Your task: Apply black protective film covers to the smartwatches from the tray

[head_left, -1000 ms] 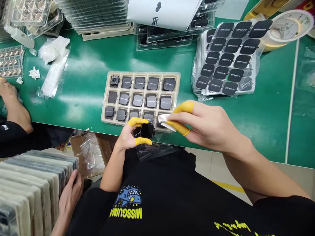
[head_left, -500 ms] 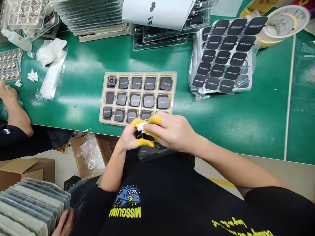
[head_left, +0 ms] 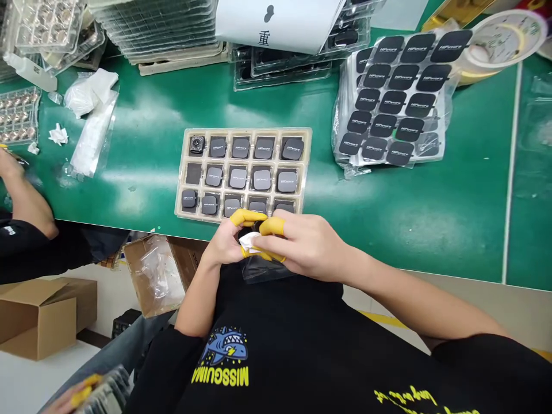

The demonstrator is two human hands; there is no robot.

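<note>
My left hand [head_left: 226,238], with yellow finger cots, is closed around a small black watch body [head_left: 257,225], mostly hidden by fingers. My right hand [head_left: 308,241], also in yellow finger cots, pinches a folded white wipe [head_left: 249,241] against it. Just beyond the hands lies a clear-edged plastic tray [head_left: 177,195] with rows of square compartments. Most hold black watch bodies covered by dark labelled films [head_left: 238,177]. The top-left one shows a round sensor side [head_left: 197,144], and the compartment below it shows only a dark pad [head_left: 193,173].
A stack of labelled film sheets [head_left: 383,125] lies at right near tape rolls [head_left: 504,43]. Stacked trays [head_left: 159,34] and a white paper sheet [head_left: 276,23] stand at the back. A co-worker's arm [head_left: 28,201] rests at left; another person's gloved-finger hand [head_left: 77,397] holds trays lower left.
The white wipe has moved down over the watch body toward my left thumb, with my right hand slightly lower. At lower left, the other person's tray stack has moved down, mostly out of view.
</note>
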